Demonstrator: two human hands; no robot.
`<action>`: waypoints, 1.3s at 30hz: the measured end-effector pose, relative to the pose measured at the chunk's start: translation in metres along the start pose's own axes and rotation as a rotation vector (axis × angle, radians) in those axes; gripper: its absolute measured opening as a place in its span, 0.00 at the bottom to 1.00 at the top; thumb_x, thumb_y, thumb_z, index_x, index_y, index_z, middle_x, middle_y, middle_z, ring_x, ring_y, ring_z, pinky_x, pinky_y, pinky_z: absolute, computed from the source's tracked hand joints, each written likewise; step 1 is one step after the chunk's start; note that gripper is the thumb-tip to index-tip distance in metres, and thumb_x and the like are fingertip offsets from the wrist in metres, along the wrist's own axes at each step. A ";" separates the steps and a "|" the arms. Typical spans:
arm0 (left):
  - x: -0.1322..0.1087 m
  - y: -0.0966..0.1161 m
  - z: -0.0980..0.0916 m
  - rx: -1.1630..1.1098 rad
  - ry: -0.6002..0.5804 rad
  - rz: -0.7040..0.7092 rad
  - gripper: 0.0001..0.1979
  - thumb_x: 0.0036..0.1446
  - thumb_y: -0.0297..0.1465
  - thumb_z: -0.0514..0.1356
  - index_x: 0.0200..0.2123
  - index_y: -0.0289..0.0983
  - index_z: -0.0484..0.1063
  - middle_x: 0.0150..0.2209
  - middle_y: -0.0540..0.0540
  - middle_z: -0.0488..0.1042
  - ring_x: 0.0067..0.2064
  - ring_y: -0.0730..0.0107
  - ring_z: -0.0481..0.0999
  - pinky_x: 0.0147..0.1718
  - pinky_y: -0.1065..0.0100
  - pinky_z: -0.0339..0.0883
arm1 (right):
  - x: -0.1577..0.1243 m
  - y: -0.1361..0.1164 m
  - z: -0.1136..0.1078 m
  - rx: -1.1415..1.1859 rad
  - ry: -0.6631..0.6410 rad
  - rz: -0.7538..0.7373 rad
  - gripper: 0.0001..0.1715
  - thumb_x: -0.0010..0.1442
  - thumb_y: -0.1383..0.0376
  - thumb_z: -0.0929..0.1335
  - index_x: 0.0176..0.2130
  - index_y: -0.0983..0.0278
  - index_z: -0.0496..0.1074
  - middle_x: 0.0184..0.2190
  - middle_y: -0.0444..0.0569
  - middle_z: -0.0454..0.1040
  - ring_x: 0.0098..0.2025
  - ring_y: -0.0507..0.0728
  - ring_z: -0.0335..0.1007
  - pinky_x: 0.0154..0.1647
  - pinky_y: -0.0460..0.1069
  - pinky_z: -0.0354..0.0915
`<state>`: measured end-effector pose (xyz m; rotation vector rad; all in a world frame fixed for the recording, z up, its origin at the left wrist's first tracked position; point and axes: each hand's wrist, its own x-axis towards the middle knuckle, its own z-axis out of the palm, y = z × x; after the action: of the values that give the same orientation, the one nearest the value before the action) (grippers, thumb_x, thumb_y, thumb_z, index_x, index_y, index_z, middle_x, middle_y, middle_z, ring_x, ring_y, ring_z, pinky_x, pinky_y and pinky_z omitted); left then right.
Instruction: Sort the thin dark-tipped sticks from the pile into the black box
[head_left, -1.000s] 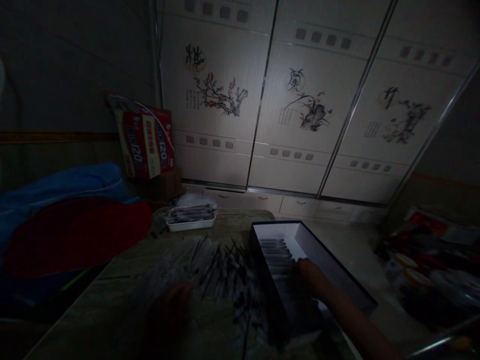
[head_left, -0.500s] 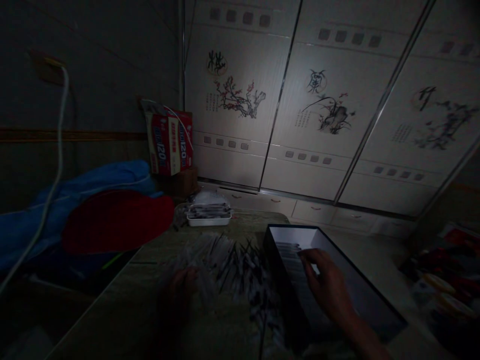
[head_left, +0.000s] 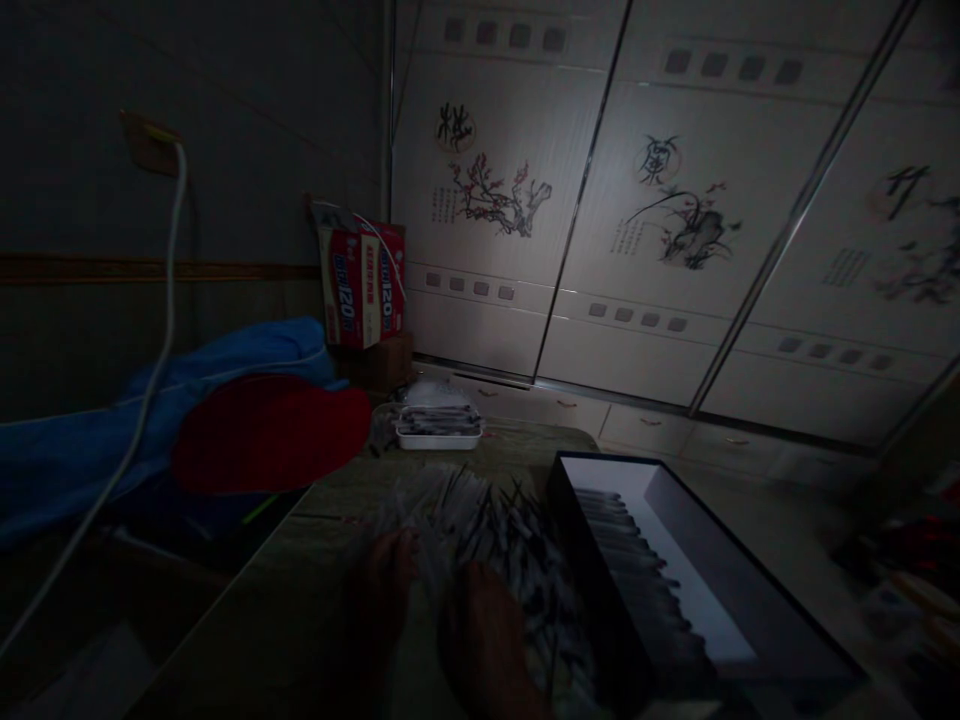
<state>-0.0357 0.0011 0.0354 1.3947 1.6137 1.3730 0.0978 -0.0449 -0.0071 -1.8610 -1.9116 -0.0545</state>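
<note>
The fingers of my left hand [head_left: 384,585], low and just left of centre in the frame, look curled at the edge of a heap of clear tubes [head_left: 457,505]; it is too dark to make out whether they grip one. My right hand [head_left: 484,630] is beside it at bottom centre, bent and blurred, and I can't make out its grip either. Dark-tipped sticks [head_left: 517,545] spread to its right, probably left loose there so both hands reach them easily. They lie on the tabletop [head_left: 292,570]. At lower right a dark-walled box with a white inside [head_left: 709,590] holds a row of slim dark pieces [head_left: 634,565] along its left side, side by side, I suppose to keep them neat. Beyond the heap, near centre, a white tray [head_left: 439,442] holds more slim sticks [head_left: 439,421], perhaps to keep them apart. A red cloth [head_left: 270,435] lies left of the tabletop.
</note>
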 end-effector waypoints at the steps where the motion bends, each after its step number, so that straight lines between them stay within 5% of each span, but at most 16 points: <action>1: 0.000 0.001 0.000 -0.013 0.002 0.002 0.16 0.52 0.42 0.54 0.29 0.39 0.77 0.20 0.47 0.75 0.26 0.59 0.76 0.29 0.65 0.65 | 0.002 -0.001 0.004 -0.027 0.001 0.023 0.16 0.52 0.76 0.64 0.40 0.68 0.74 0.36 0.58 0.77 0.39 0.64 0.76 0.37 0.53 0.68; 6: -0.001 -0.001 0.003 -0.069 -0.037 0.016 0.10 0.50 0.37 0.57 0.24 0.41 0.75 0.21 0.48 0.76 0.24 0.61 0.74 0.27 0.65 0.63 | 0.004 0.004 0.006 -0.019 -0.020 0.094 0.14 0.57 0.76 0.61 0.35 0.66 0.74 0.30 0.54 0.77 0.33 0.60 0.77 0.31 0.49 0.65; 13: -0.003 -0.005 0.016 -0.090 -0.115 -0.031 0.07 0.48 0.36 0.62 0.23 0.42 0.76 0.16 0.51 0.70 0.20 0.64 0.69 0.23 0.66 0.60 | -0.022 0.020 -0.009 0.301 0.151 0.156 0.15 0.65 0.58 0.60 0.34 0.61 0.70 0.28 0.46 0.75 0.28 0.54 0.73 0.28 0.45 0.62; 20: -0.010 -0.004 0.028 -0.253 -0.468 -0.169 0.13 0.44 0.44 0.62 0.21 0.39 0.72 0.11 0.55 0.65 0.13 0.74 0.60 0.14 0.71 0.51 | -0.042 0.014 -0.004 0.416 0.278 0.159 0.26 0.66 0.49 0.55 0.36 0.59 0.73 0.31 0.51 0.77 0.33 0.56 0.75 0.33 0.46 0.66; 23: -0.006 -0.008 0.029 -0.290 -0.482 -0.201 0.16 0.44 0.46 0.61 0.21 0.39 0.70 0.10 0.55 0.66 0.12 0.75 0.61 0.12 0.72 0.51 | -0.049 0.026 -0.013 0.416 0.221 0.178 0.27 0.67 0.49 0.53 0.39 0.59 0.73 0.33 0.52 0.78 0.34 0.56 0.76 0.34 0.46 0.67; 28: -0.001 -0.004 0.027 -0.438 -0.361 -0.352 0.18 0.40 0.48 0.62 0.25 0.39 0.69 0.15 0.54 0.72 0.14 0.73 0.68 0.12 0.73 0.56 | -0.060 0.058 -0.040 0.023 -0.078 0.380 0.17 0.64 0.60 0.59 0.43 0.62 0.72 0.30 0.53 0.79 0.30 0.60 0.78 0.27 0.48 0.65; 33: -0.003 -0.007 0.031 -0.534 -0.369 -0.363 0.18 0.41 0.48 0.63 0.26 0.39 0.68 0.20 0.52 0.75 0.15 0.74 0.69 0.11 0.74 0.56 | -0.059 0.065 -0.058 -0.124 -0.262 0.470 0.15 0.64 0.62 0.61 0.44 0.63 0.73 0.30 0.55 0.80 0.32 0.60 0.79 0.29 0.47 0.65; 36: -0.002 -0.013 0.032 -0.557 -0.388 -0.358 0.17 0.43 0.46 0.64 0.25 0.39 0.69 0.18 0.53 0.74 0.15 0.74 0.68 0.12 0.73 0.56 | -0.057 0.066 -0.053 -0.127 -0.256 0.488 0.14 0.64 0.64 0.60 0.40 0.62 0.73 0.29 0.55 0.80 0.33 0.61 0.79 0.29 0.48 0.65; 39: -0.001 -0.016 0.032 -0.596 -0.405 -0.347 0.14 0.45 0.44 0.64 0.25 0.39 0.71 0.17 0.53 0.73 0.16 0.74 0.68 0.13 0.73 0.57 | -0.058 0.073 -0.042 -0.115 -0.111 0.496 0.13 0.63 0.62 0.61 0.34 0.60 0.74 0.25 0.53 0.79 0.29 0.62 0.78 0.25 0.49 0.63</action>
<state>-0.0120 0.0116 0.0115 0.9063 1.0046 1.1401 0.1782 -0.1080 -0.0117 -2.4082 -1.4850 0.1030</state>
